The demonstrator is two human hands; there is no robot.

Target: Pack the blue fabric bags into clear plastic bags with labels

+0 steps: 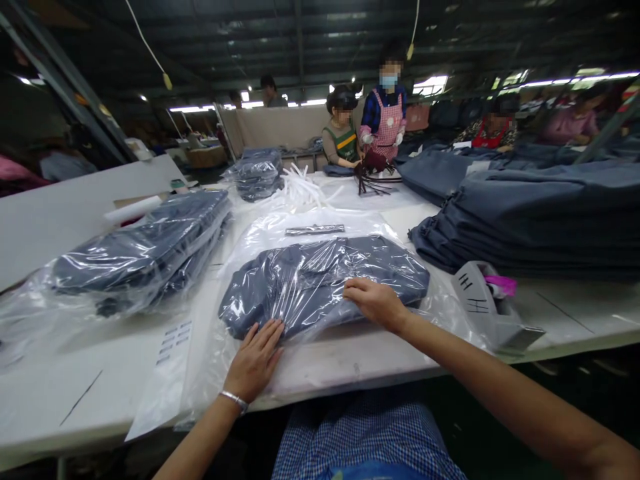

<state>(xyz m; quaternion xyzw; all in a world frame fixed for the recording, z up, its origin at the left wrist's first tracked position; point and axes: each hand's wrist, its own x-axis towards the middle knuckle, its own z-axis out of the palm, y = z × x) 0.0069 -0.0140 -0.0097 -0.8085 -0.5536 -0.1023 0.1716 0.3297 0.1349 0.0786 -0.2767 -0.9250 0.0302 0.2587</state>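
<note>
A folded dark blue-grey garment (320,293) lies inside a clear plastic bag (453,313) on the table in front of me. My left hand (257,357) rests flat on the near left edge of the bag, fingers stretched out. My right hand (375,303) is over the bag's right half with its fingers curled together, gripping the plastic film. Just beyond the garment a dark printed strip (315,229) shows on the plastic.
Bagged garments (145,240) are stacked at left, near a sheet of labels (173,353). On the right stand a tall pile of dark garments (540,213) and a grey plastic box (475,293). White strips (303,190) lie farther back; co-workers (385,120) stand across the table.
</note>
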